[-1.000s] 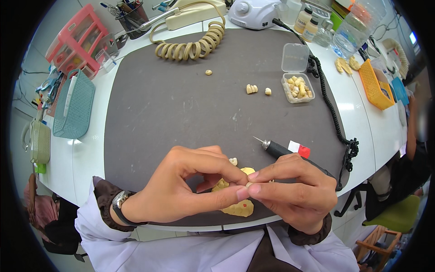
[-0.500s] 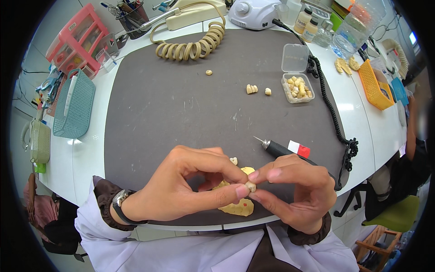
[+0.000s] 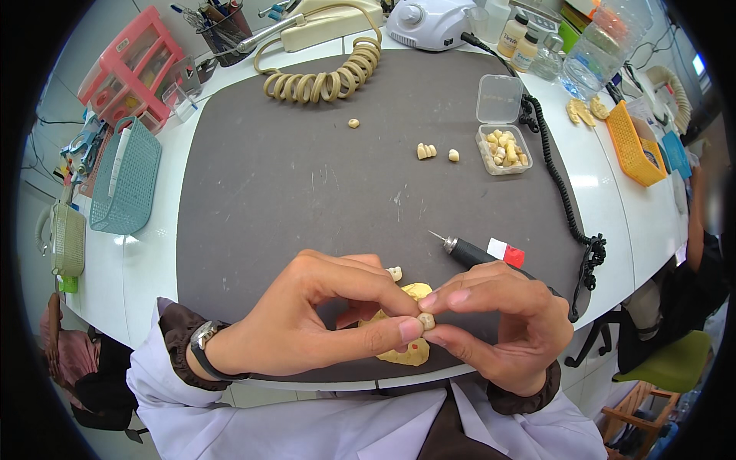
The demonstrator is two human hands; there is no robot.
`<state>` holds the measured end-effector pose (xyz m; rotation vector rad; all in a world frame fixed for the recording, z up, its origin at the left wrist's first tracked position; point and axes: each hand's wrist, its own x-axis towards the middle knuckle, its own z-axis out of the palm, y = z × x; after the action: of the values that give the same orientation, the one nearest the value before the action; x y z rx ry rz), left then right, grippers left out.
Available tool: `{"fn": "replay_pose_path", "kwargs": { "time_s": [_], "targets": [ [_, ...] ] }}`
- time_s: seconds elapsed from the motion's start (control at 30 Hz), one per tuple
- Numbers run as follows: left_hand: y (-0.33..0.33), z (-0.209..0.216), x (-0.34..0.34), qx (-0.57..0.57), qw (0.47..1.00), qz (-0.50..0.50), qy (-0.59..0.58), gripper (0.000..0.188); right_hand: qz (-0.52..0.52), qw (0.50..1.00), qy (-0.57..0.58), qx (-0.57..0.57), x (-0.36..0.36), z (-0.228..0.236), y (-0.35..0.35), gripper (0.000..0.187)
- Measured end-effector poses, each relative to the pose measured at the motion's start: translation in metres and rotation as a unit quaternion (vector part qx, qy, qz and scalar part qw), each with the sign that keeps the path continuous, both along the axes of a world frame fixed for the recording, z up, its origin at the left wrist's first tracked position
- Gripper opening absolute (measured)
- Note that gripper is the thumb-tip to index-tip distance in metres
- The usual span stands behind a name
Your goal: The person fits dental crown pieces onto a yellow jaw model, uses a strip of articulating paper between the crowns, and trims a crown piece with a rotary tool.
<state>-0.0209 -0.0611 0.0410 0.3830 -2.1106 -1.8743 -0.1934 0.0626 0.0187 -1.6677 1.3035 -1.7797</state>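
Note:
A small cream tooth crown (image 3: 426,321) is pinched between the fingertips of both hands. My left hand (image 3: 330,314) has it between thumb and index finger. From the other side, my right hand (image 3: 498,314) grips it the same way. Beneath the hands a yellow dental cast (image 3: 406,353) with a small red mark lies on the grey mat, partly hidden by my left hand. Another small tooth piece (image 3: 395,273) sits just beyond my left fingers. A black rotary handpiece (image 3: 468,253) with a thin metal tip lies past my right hand.
A clear box (image 3: 504,149) of tooth pieces stands open on the mat (image 3: 291,184). Loose teeth (image 3: 426,151) lie beside it. A coiled beige hose (image 3: 322,83) lies at the back, baskets (image 3: 126,176) at the sides. A black cord (image 3: 563,176) runs along the right. People sit at both sides.
The tooth crown has turned slightly and dropped a little between my fingertips. Both hands have shifted only slightly, and the rest stays in place.

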Motion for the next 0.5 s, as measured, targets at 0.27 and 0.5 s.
{"fn": "replay_pose_path", "kwargs": {
  "time_s": [0.27,0.5],
  "targets": [
    [-0.0006,0.0081,-0.0013,0.001,0.999,0.014,-0.037,0.008,0.018,1.0,0.014,-0.006,-0.0028,0.0002,-0.0013,0.03],
    [-0.0006,0.0019,-0.0002,-0.023,1.0,0.014,-0.007,0.01,0.029,1.0,0.006,-0.005,-0.0027,0.0008,-0.0014,0.028]
  ]
}}
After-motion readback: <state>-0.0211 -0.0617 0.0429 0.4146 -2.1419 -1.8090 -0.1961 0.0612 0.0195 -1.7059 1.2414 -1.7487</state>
